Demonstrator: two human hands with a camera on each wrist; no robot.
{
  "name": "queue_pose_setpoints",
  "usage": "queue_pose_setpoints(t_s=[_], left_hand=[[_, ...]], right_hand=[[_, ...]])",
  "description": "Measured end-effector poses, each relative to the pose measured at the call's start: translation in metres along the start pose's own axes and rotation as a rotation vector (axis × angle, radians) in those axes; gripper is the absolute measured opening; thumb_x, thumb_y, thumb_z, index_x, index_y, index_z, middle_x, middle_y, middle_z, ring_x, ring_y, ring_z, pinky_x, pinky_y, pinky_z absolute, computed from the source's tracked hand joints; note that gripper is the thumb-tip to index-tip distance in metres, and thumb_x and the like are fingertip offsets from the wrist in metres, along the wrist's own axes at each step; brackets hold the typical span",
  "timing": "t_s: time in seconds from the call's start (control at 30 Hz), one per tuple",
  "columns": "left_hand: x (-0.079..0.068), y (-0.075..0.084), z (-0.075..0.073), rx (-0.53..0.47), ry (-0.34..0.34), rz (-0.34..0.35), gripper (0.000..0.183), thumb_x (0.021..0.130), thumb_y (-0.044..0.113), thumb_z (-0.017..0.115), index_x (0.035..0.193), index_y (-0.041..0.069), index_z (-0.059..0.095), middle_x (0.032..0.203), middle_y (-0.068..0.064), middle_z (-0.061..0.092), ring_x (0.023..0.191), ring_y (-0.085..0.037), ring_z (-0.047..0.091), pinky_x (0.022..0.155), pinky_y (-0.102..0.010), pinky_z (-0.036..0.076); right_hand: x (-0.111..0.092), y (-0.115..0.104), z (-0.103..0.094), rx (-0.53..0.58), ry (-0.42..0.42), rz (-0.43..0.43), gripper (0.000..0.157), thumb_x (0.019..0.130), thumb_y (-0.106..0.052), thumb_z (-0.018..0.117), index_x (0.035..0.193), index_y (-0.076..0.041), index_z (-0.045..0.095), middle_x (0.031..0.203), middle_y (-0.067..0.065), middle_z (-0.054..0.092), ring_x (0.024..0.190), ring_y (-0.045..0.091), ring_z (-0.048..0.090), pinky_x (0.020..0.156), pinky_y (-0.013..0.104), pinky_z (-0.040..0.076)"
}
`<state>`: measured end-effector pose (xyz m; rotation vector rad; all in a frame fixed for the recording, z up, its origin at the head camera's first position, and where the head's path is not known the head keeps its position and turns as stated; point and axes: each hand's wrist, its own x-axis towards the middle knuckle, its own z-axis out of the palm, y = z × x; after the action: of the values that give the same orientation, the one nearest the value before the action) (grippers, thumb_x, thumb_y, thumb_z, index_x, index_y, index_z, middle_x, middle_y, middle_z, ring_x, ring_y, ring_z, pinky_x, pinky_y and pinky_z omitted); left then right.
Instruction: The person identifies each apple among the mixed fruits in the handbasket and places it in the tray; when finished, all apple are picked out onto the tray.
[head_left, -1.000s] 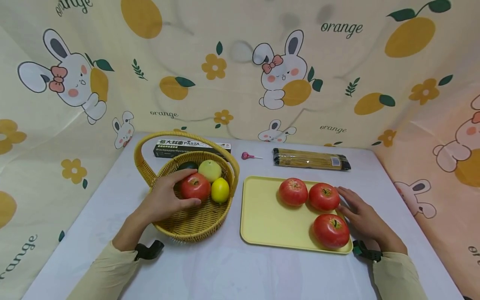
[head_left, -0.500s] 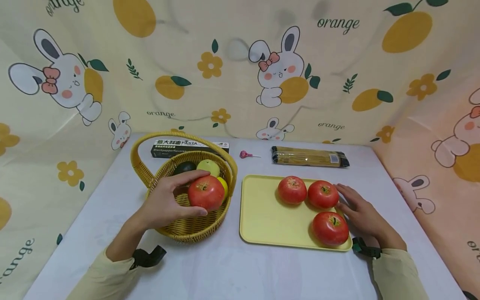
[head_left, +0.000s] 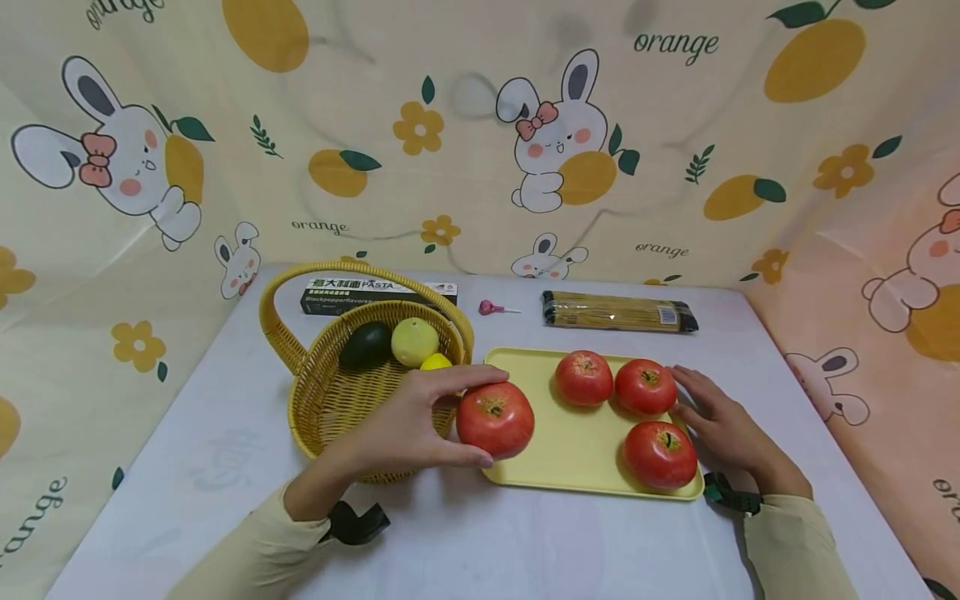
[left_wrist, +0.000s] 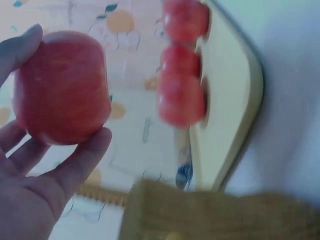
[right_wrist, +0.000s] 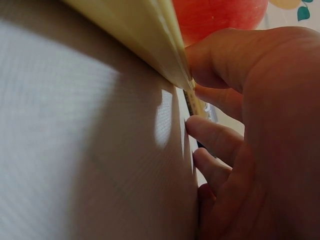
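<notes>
My left hand (head_left: 408, 421) grips a red apple (head_left: 495, 421) between thumb and fingers, raised off the table between basket and tray. In the left wrist view the thumb and fingertips press against the sides of the apple (left_wrist: 65, 87). My right hand (head_left: 731, 429) rests at the right edge of the yellow tray (head_left: 540, 450), fingers loosely extended. The right wrist view has its thumb at the tray's rim (right_wrist: 155, 45). Three red apples lie on the tray: one toward the back (head_left: 583, 379), one at back right (head_left: 645, 387), and one at front right (head_left: 660, 456).
A wicker basket (head_left: 330, 417) with a tall handle stands at left. In it lie an avocado (head_left: 367, 346), a pale green round fruit (head_left: 415, 342) and a partly hidden lemon (head_left: 435, 362). Behind are a pasta box (head_left: 378, 298), a lollipop (head_left: 491, 307) and a dark-ended noodle pack (head_left: 618, 312).
My left hand has lifted the apple out of the basket and carried it right, to the tray's left edge. The right hand stays at the tray's right side.
</notes>
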<state>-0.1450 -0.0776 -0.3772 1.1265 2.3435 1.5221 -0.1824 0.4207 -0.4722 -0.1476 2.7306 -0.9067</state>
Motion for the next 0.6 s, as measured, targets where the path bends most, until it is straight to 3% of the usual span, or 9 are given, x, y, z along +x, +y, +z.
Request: queue_pose_setpoints(t_s=[0.27,0.6], left_hand=[[0.033,-0.002,0.036,-0.034,-0.06,0.01,0.082,0.08,0.025,0.101,0.153,0.019,0.064,0.146,0.004,0.071,0.128,-0.009,0.066,0.102,-0.03,0.062],[0.058,-0.01,0.075,-0.089,-0.137,-0.005,0.08,0.083,0.025,0.099,0.154,0.019,0.062,0.149,0.004,0.069,0.133,-0.004,0.062,0.104,-0.022,0.058]], right_hand=[[0.0,-0.001,0.0,-0.004,0.001,0.0,0.081,0.112,-0.044,0.06,0.177,-0.018,0.02,0.18,0.029,0.014,0.161,0.064,0.013,0.106,0.092,0.031],[0.001,0.001,0.0,-0.007,-0.002,0.004,0.081,0.112,-0.043,0.06,0.177,-0.019,0.019,0.181,0.029,0.013,0.161,0.064,0.013,0.106,0.092,0.03]])
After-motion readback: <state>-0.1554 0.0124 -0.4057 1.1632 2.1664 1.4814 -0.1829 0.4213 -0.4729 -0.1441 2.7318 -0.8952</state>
